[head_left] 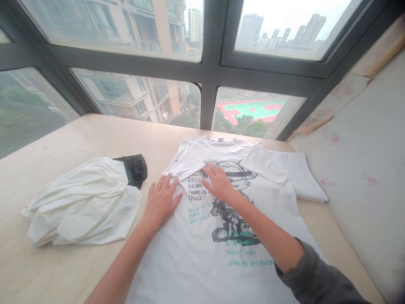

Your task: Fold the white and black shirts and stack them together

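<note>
A white T-shirt (177, 257) with a black cartoon print and green lettering lies spread out, its collar toward the window. Both of its sleeves are folded inward over the chest. My left hand (161, 198) rests flat at the shirt's left edge, just below the folded left sleeve, fingers spread. Reaching across the print, my right hand (219, 182) lies flat on the shirt with its fingertips by the end of the left sleeve. Neither hand is gripping cloth. My right forearm hides part of the print.
A crumpled white garment (82, 202) lies to the left, with a black piece of cloth (134, 169) at its upper end. Folded white cloth (299, 173) sits under the shirt's right side. Window frames (209, 76) bound the pale ledge (98, 135), and a wall (363, 169) stands at right.
</note>
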The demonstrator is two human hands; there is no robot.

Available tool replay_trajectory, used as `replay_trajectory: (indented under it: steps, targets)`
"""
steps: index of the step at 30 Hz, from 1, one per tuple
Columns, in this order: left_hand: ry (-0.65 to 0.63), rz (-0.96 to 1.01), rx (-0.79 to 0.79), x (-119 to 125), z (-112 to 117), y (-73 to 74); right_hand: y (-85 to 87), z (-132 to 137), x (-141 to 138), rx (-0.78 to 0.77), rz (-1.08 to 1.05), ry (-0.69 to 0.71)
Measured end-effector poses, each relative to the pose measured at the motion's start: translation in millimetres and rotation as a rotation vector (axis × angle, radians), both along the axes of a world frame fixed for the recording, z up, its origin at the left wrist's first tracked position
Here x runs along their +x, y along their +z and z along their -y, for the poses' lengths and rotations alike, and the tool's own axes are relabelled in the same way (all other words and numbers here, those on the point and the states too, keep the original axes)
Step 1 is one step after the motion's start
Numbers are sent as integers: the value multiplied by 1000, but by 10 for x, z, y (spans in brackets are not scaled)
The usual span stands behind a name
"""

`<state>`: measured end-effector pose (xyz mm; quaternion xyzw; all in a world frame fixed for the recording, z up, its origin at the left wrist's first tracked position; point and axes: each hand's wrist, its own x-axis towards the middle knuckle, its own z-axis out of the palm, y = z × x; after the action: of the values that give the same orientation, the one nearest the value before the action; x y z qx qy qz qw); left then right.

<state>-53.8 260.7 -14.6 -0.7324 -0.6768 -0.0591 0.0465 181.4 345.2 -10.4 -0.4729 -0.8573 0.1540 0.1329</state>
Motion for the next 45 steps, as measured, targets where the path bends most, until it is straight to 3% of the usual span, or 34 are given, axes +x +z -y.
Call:
replay_trajectory:
  steps: [3,6,13,17,21,26,37,45]
  targets:
    - [10,-32,0,101,226,-4,-58,712,682,65,-1,-14]
    - [-45,-35,5,272,611,-60,-174,1346,1268,150,30,-23]
    - [-184,-51,165,673,1750,-165,-410,2376,2188,307,82,-199]
    - [-175,-38,162,519,2287,-180,-478,2757,2546,316,100,-266]
    - [-138,-59,157,156,2604,-209,-527,2973,2803,333,83,-322]
    - [-147,-75,131,9,2666,-196,-544,3040,2879,353,72,-353]
    - [-215,-68,148,-82,2315,-152,-530,2936,2773,356,120,-404]
    - [-207,-67,152,-55,2494,-133,-470,3084,2767,336,84,-409]
